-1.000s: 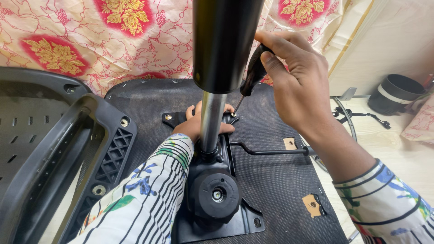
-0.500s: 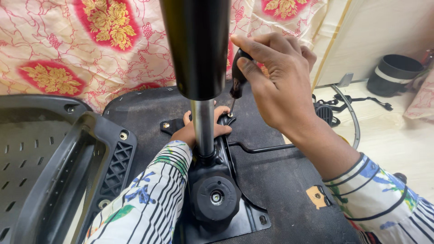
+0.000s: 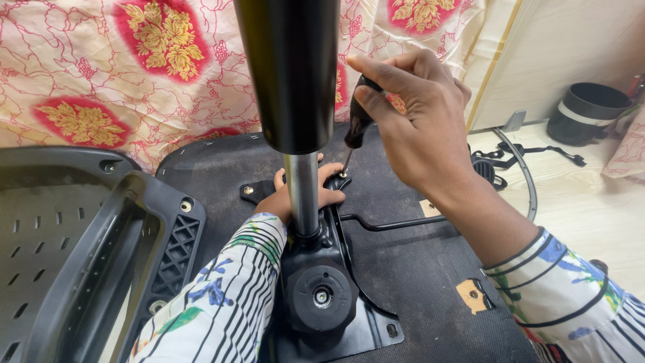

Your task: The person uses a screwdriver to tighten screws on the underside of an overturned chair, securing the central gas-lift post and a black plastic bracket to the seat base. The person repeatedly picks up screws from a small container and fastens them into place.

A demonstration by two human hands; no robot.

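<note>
A black chair seat (image 3: 403, 269) lies upside down on the floor with a black metal mechanism plate (image 3: 316, 296) fixed at its middle. A black gas cylinder (image 3: 289, 74) with a chrome rod (image 3: 302, 195) rises from the plate toward me. My right hand (image 3: 416, 128) grips a dark-handled screwdriver (image 3: 355, 128), its tip on a screw at the plate's far end. My left hand (image 3: 295, 195) lies flat on the plate behind the rod, partly hidden by it, fingers next to the screwdriver tip.
A black plastic chair back (image 3: 87, 255) lies at the left. A thin black lever (image 3: 396, 222) sticks out right from the mechanism. A red and cream floral cloth (image 3: 134, 74) hangs behind. At the far right are a black round container (image 3: 584, 111) and cables (image 3: 524, 154).
My view has shifted so the cylinder and hands sit further left in frame. The right hand keeps hold of the screwdriver at the same screw; the left hand stays on the plate.
</note>
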